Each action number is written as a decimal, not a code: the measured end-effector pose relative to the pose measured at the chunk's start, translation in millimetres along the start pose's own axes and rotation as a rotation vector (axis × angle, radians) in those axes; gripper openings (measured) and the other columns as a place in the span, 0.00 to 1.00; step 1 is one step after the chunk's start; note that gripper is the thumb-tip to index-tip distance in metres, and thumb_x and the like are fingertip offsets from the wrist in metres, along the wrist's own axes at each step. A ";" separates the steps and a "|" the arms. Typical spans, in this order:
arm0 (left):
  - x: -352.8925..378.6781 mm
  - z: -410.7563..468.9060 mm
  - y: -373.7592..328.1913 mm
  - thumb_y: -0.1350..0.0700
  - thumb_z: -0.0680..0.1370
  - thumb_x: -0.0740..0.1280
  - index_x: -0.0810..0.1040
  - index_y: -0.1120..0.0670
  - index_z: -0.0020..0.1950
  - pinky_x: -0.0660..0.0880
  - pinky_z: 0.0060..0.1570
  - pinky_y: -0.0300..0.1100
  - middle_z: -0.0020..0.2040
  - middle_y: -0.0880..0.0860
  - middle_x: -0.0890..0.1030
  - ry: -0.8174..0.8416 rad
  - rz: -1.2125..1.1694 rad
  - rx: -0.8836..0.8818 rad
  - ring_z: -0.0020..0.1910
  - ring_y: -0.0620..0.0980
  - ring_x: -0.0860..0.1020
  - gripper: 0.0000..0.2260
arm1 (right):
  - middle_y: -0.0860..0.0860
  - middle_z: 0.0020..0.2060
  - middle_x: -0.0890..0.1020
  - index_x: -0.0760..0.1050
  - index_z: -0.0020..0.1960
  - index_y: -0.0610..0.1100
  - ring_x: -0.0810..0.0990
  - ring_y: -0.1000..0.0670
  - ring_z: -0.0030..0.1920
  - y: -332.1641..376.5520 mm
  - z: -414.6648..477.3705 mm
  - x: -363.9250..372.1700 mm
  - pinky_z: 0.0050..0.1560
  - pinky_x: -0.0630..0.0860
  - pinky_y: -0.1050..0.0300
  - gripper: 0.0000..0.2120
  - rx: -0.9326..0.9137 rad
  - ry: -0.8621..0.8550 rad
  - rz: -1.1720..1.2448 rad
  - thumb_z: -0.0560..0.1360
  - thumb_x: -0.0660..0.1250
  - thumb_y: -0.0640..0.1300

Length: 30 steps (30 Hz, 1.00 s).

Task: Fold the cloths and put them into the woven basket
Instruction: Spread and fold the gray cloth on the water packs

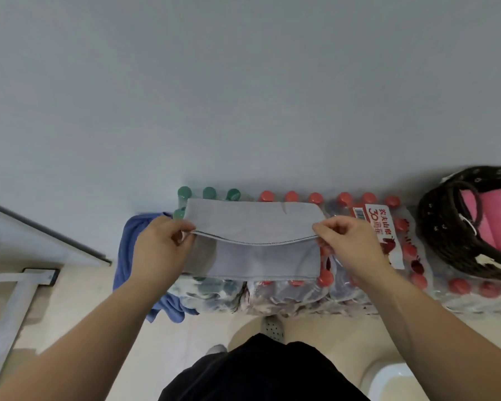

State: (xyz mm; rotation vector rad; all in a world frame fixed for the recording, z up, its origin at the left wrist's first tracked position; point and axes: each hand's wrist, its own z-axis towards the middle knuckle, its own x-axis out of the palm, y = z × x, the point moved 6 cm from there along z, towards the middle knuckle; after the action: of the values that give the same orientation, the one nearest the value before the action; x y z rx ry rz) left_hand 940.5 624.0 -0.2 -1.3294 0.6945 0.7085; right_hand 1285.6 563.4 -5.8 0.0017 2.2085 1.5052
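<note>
A grey cloth lies across the tops of shrink-wrapped bottle packs, its far half folded over toward me. My left hand pinches the left corner of the folded edge. My right hand pinches the right corner of the same edge. A blue cloth hangs crumpled off the left side of the packs, partly behind my left hand. The dark woven basket stands at the far right on the packs, with a folded pink cloth inside it.
Packs of bottles with green caps and red caps stand against a pale wall. A white frame leans at the left on the beige floor. My legs and dark shorts fill the bottom centre.
</note>
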 end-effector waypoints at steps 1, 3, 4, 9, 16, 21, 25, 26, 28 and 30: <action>1.8 -7.3 3.3 0.59 0.73 0.76 0.85 0.51 0.46 0.69 0.36 0.36 0.38 0.47 0.76 -0.007 0.036 0.048 0.36 0.45 0.73 0.05 | 0.49 0.35 0.85 0.84 0.41 0.46 0.82 0.49 0.37 -4.7 -5.8 0.7 0.42 0.81 0.52 0.03 -0.002 -0.010 -0.022 0.74 0.75 0.43; 5.6 -20.3 11.2 0.61 0.71 0.77 0.86 0.53 0.46 0.65 0.34 0.33 0.38 0.47 0.72 -0.020 0.073 0.094 0.34 0.45 0.70 0.06 | 0.51 0.35 0.84 0.83 0.41 0.47 0.83 0.49 0.39 -11.2 -16.8 1.9 0.44 0.81 0.49 0.03 -0.019 -0.042 -0.064 0.73 0.75 0.41; 7.6 -26.1 14.7 0.62 0.70 0.77 0.86 0.54 0.45 0.65 0.33 0.34 0.39 0.48 0.73 -0.027 0.078 0.111 0.33 0.45 0.70 0.06 | 0.52 0.36 0.84 0.83 0.41 0.48 0.83 0.49 0.39 -13.4 -21.8 2.7 0.45 0.81 0.49 0.03 -0.030 -0.056 -0.077 0.73 0.75 0.41; 12.2 -44.6 18.2 0.56 0.73 0.69 0.85 0.54 0.43 0.70 0.24 0.41 0.40 0.51 0.73 -0.043 0.152 0.250 0.30 0.51 0.74 0.05 | 0.54 0.37 0.84 0.82 0.42 0.51 0.82 0.51 0.39 -28.4 -36.8 6.7 0.42 0.81 0.53 0.04 -0.060 -0.069 -0.191 0.74 0.74 0.43; 25.6 -48.4 31.6 0.51 0.75 0.60 0.84 0.54 0.40 0.70 0.20 0.41 0.39 0.50 0.73 0.066 0.276 0.279 0.29 0.52 0.74 0.14 | 0.56 0.31 0.79 0.79 0.41 0.53 0.77 0.57 0.33 -43.9 -44.0 18.8 0.34 0.70 0.67 0.06 -0.122 0.009 -0.457 0.74 0.73 0.44; 23.3 -47.5 30.1 0.43 0.74 0.63 0.81 0.51 0.35 0.71 0.23 0.42 0.36 0.49 0.69 0.126 0.329 0.336 0.28 0.50 0.71 0.16 | 0.58 0.37 0.75 0.78 0.41 0.55 0.75 0.56 0.37 -44.3 -44.3 23.8 0.36 0.68 0.66 0.05 -0.188 0.045 -0.716 0.73 0.72 0.48; 20.2 -22.7 9.2 0.41 0.77 0.59 0.80 0.55 0.37 0.75 0.35 0.51 0.40 0.52 0.72 0.055 0.371 0.327 0.35 0.56 0.72 0.21 | 0.52 0.48 0.76 0.80 0.51 0.48 0.76 0.49 0.50 -4.8 -38.3 41.6 0.51 0.76 0.51 0.12 -0.471 -0.041 -0.821 0.75 0.67 0.54; 24.1 -13.6 -0.7 0.42 0.78 0.57 0.82 0.54 0.46 0.76 0.41 0.53 0.45 0.54 0.76 0.065 0.392 0.324 0.41 0.58 0.74 0.20 | 0.49 0.54 0.76 0.79 0.58 0.47 0.75 0.47 0.56 7.5 -34.8 54.0 0.58 0.75 0.48 0.18 -0.512 -0.033 -0.834 0.76 0.64 0.57; 39.9 2.7 -18.5 0.42 0.79 0.55 0.75 0.53 0.67 0.72 0.60 0.58 0.64 0.58 0.76 0.169 0.462 0.287 0.61 0.62 0.74 0.24 | 0.44 0.72 0.67 0.67 0.74 0.47 0.64 0.41 0.73 23.2 -21.7 85.1 0.73 0.62 0.42 0.30 -0.474 0.073 -0.914 0.78 0.54 0.63; 62.1 12.3 -22.2 0.40 0.81 0.51 0.59 0.53 0.79 0.55 0.74 0.60 0.79 0.57 0.59 0.296 0.516 0.232 0.78 0.60 0.57 0.29 | 0.46 0.81 0.45 0.46 0.81 0.49 0.42 0.42 0.80 19.4 -4.7 113.2 0.78 0.43 0.42 0.36 -0.387 0.211 -1.076 0.80 0.46 0.66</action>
State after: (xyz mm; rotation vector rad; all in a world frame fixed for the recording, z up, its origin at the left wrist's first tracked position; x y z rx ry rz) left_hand 996.5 637.6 -34.5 -1.0542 1.3476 0.8149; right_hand 1177.9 595.9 -29.6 -1.2818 1.5106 1.2359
